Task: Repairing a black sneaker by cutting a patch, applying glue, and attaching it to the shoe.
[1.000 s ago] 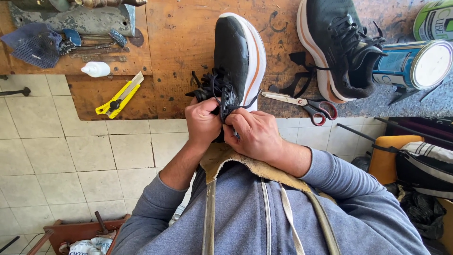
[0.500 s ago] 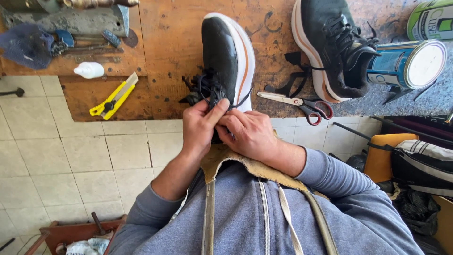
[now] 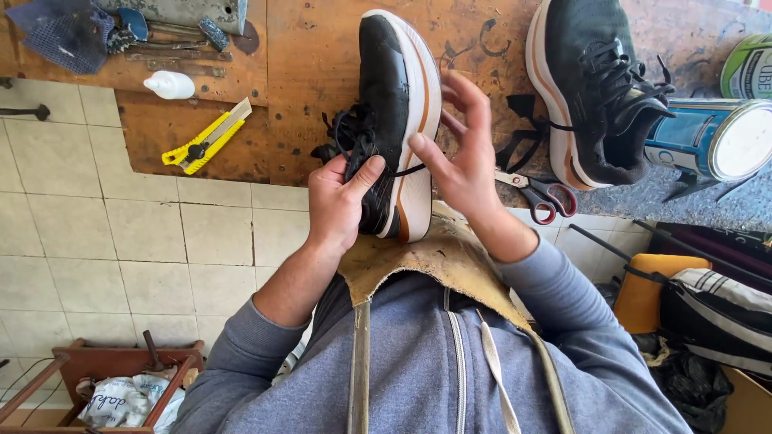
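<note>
Pale floor tiles run beneath a worn wooden workbench, seen from above the worker's grey zipped top and tan leather apron. Nearest, the left hand grips the heel end of a black running shoe, thumb pressed along the collar and fingers wrapped round the far side; the shoe rests on its side at the bench's near edge, its white and orange sole facing right. The right hand touches that sole with fingers spread and loose, grasping nothing. Black laces hang untied at the shoe's left, so lacing or finishing appears incomplete. Red-handled scissors lie just right of the hands, a yellow utility knife to the left. Farther right sits the matching shoe, also unlaced, beside a tin on its side. Judged stage: work on the first shoe under way, the second shoe untouched.
</note>
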